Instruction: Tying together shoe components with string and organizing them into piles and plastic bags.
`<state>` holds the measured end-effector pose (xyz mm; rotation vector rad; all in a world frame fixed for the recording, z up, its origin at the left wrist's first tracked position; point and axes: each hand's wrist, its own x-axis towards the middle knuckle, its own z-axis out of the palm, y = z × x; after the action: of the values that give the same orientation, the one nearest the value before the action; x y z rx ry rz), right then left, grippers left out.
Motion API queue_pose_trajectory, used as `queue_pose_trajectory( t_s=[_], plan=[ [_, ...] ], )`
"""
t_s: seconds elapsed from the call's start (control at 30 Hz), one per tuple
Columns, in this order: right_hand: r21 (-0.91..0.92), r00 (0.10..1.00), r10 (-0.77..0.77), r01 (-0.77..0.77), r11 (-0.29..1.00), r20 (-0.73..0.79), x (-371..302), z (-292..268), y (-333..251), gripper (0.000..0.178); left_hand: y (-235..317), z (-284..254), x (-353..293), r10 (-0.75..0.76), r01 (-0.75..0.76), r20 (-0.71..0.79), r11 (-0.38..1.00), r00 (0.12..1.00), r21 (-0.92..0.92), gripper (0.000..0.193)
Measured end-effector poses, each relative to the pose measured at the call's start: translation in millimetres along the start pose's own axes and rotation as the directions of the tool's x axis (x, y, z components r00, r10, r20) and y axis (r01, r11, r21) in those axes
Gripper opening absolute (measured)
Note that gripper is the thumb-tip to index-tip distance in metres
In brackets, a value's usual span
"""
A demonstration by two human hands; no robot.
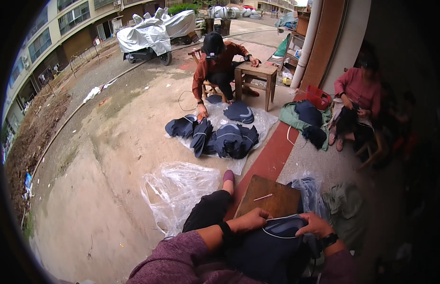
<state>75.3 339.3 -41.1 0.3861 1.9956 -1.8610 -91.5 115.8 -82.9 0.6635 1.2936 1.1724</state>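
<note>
Across my lap lies a dark navy fabric piece (269, 248) with a grey curved patch and a pale line along its upper edge. My left hand (252, 220) pinches that edge at its left end. At the other end, my right hand (316, 225) grips the edge between thumb and fingers, so the cloth spans the gap between both hands. Just beyond them stands a small wooden table (257, 189). A thin, pale pinkish tool (263, 197) rests on its top, touched by neither hand; its exact kind is too small to tell.
Crumpled clear plastic (179, 189) covers the floor by my left leg. Ahead, a seated person (217, 66) reaches toward piles of navy fabric pieces (234, 139) beside a wooden stool (256, 71). Another person (359, 92) sits at the right, handling dark cloth near a red basket (317, 97).
</note>
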Motion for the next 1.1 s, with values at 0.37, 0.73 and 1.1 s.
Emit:
queue_pose_trajectory(
  t_s=[0.37, 0.73, 1.1],
  plan=[
    [-0.108, 0.999, -0.033, 0.030, 0.994, -0.023, -11, 18, -29, 0.042, -51, -27, 68, -0.053, -0.003, 0.153, 0.940, 0.987, 0.341, 0.023],
    [-0.230, 0.988, -0.152, 0.150, 0.961, 0.010, -18, 30, -46, 0.034, -26, -13, 57, -0.118, 0.109, 0.351, 0.993, 0.929, 0.046, 0.030],
    [0.190, 0.991, -0.119, 0.129, 0.973, -0.066, -14, 29, -21, 0.041, -38, -11, 25, 0.113, -0.073, 0.618, 0.993, 0.778, -0.090, 0.086]
  ],
)
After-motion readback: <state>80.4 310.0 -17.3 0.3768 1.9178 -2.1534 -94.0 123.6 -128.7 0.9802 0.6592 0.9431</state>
